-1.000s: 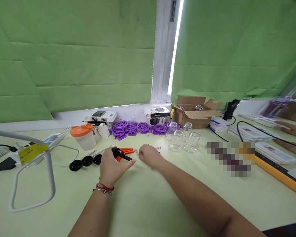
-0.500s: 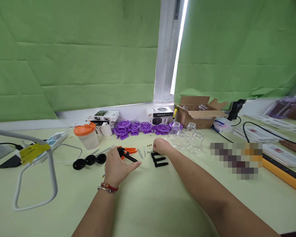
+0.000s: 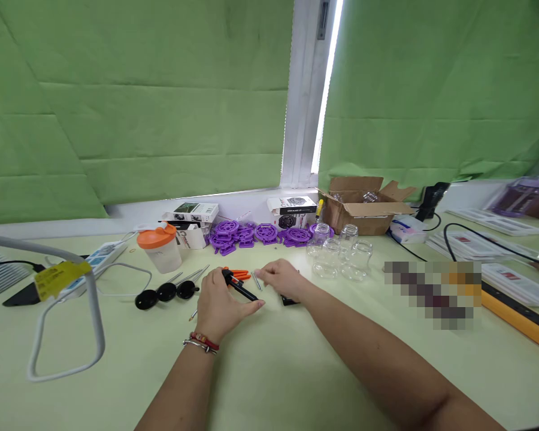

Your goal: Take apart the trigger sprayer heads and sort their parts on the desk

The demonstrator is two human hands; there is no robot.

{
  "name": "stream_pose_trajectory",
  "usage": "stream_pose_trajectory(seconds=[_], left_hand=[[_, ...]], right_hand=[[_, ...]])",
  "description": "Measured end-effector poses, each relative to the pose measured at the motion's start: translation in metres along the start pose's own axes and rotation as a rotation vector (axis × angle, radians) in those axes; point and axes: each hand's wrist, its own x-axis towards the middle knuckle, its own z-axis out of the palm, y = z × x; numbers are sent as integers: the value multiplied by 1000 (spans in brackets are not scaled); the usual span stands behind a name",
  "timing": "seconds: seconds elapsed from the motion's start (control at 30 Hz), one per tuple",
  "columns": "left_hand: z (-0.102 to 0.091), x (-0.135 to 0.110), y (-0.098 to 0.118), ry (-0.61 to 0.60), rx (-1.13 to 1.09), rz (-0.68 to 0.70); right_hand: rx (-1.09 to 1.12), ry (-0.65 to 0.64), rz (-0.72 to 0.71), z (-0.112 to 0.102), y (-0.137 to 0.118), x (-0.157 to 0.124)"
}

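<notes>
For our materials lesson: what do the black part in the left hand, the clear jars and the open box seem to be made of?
Black part: probably plastic, from its smooth, faintly shiny look; possibly coated metal.
Clear jars: glass or clear plastic, glossy; see-through walls and glints fit both.
Open box: cardboard, matt, judging by its brown, folded flaps.

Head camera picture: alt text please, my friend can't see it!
A person's left hand holds a black part over a pale green table, while the right hand is close to a thin metal rod. Farther back are purple wheel-shaped pieces and clear jars.
</notes>
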Motion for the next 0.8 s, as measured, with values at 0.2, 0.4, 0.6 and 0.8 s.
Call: stream_pose_trajectory(seconds=[0.2, 0.4, 0.6, 0.8], left_hand=[[3, -7, 12, -102, 29, 29], [-2, -5, -3, -351, -274, -25], [9, -5, -10, -368, -416, -12], [14, -7, -7, -402, -419, -24]], right_hand=[[656, -240, 189, 48, -18, -33], [611, -265, 206, 44, -3, -48], [307, -268, 98, 31, 1, -62], [-121, -130, -14, 33, -4, -65]])
